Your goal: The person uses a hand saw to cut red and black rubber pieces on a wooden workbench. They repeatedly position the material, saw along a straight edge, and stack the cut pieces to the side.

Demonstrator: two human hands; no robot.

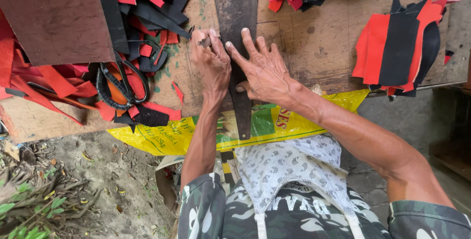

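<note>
At nine o'clock, black-handled scissors (pixel 120 84) lie among red and black scraps (pixel 59 84) on the wooden board (pixel 319 42). At centre, the left hand (pixel 212 65) is closed around a small cutting tool (pixel 205 41) at the left edge of the long dark strip (pixel 235 3), which runs from twelve toward six o'clock. The right hand (pixel 262 69) presses flat on that strip with fingers spread, holding nothing; at three o'clock lies a stack of red and black pieces (pixel 400 42).

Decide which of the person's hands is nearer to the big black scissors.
Left. The left hand is just right of the scissors in the picture; the right hand lies beyond it, pressing the dark strip.
</note>
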